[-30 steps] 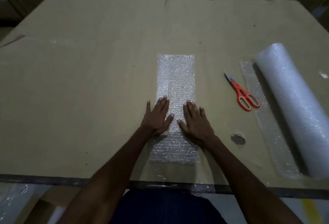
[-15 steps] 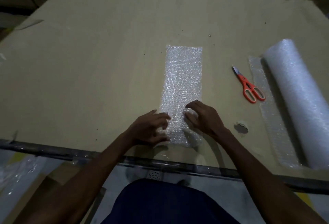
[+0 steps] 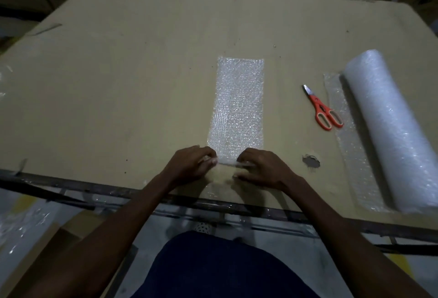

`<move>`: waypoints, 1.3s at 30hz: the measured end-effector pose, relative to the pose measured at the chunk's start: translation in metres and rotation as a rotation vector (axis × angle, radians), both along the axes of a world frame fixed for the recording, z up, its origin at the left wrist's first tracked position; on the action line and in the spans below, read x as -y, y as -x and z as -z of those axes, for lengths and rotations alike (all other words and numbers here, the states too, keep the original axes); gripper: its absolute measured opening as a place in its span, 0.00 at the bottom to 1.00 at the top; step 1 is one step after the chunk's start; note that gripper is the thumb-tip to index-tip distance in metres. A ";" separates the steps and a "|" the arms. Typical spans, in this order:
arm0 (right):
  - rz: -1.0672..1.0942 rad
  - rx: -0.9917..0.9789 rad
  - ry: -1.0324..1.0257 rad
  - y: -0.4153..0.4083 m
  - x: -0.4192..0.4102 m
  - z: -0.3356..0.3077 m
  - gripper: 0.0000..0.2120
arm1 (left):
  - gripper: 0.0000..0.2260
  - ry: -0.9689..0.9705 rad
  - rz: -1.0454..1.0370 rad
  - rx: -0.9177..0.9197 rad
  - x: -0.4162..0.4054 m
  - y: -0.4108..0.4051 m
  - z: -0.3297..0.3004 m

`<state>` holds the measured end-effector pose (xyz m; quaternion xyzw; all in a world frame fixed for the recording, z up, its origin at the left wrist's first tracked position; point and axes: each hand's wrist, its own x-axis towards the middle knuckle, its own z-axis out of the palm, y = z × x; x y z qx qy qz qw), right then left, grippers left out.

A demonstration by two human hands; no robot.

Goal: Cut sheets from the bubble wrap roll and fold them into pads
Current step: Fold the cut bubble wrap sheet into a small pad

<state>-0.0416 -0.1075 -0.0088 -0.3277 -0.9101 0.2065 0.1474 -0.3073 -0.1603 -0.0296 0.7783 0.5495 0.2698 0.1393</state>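
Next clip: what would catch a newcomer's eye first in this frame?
First, the long bubble wrap strip lying lengthwise mid-table, with the left hand and right hand pinching its near end just above the table edge. Next, the orange-handled scissors lying unused to the right, beside the big bubble wrap roll along the right side, a loose tail of wrap flat next to it.
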 end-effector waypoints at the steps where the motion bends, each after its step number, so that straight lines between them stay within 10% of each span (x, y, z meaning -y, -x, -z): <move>1: 0.003 0.020 0.040 0.000 -0.003 -0.004 0.14 | 0.09 0.025 -0.032 0.039 -0.002 -0.002 -0.006; 8: 0.099 -0.117 0.778 0.004 -0.038 -0.040 0.08 | 0.07 0.083 0.014 0.426 -0.024 -0.006 -0.027; 16: 0.419 -0.503 0.745 0.011 -0.107 -0.066 0.12 | 0.10 0.024 -0.123 0.589 -0.103 0.020 -0.040; 27: 0.661 -0.554 0.541 0.047 -0.223 -0.053 0.03 | 0.28 -0.028 -0.247 0.187 -0.204 0.024 -0.027; 39: 0.881 -0.329 0.343 0.059 -0.302 -0.014 0.18 | 0.36 0.169 -0.048 -0.280 -0.260 0.013 0.013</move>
